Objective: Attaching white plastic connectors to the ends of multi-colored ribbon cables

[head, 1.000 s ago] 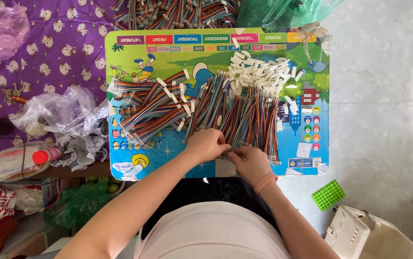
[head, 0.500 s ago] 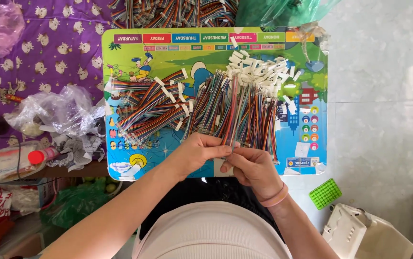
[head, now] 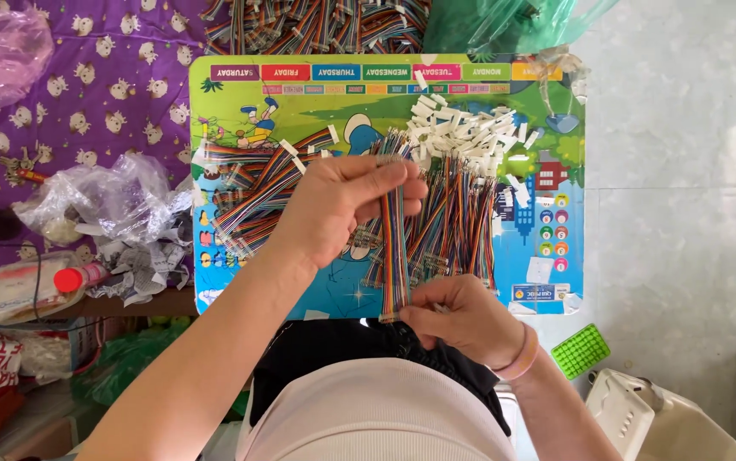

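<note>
— What lies around the two hands?

— A small rectangular table with a bright cartoon-printed top [head: 240,111]. On it sit two loose heaps of rainbow-striped flat ribbon cables: one fanned out at the left [head: 253,183], one standing in rows at the right [head: 458,222]. A scatter of small white plastic connectors [head: 462,128] lies above the right heap, and a further mass of the same cables [head: 317,21] is piled beyond the table's far edge.

— Anything crowding the work?

— The right heap sits directly behind the held strip, so the colours run together there. To the left there's a crumpled clear plastic bag [head: 103,201] on a purple patterned cloth [head: 86,85], and a green plastic bag [head: 505,21] at the top. A small green grid-shaped piece [head: 581,351] lies on the pale tiled floor [head: 684,171] to the right.

— And the strip itself?

— One single rainbow ribbon cable strip [head: 394,248], stretched nearly upright above the table's near half. The left hand [head: 334,205] pinches its upper end, fingers closed tight round it; the right hand [head: 462,320] grips the lower end, fingers curled shut on it. A pink band circles that wrist. The strip looks flat and taut, with many thin parallel wires in repeating colours.
</note>
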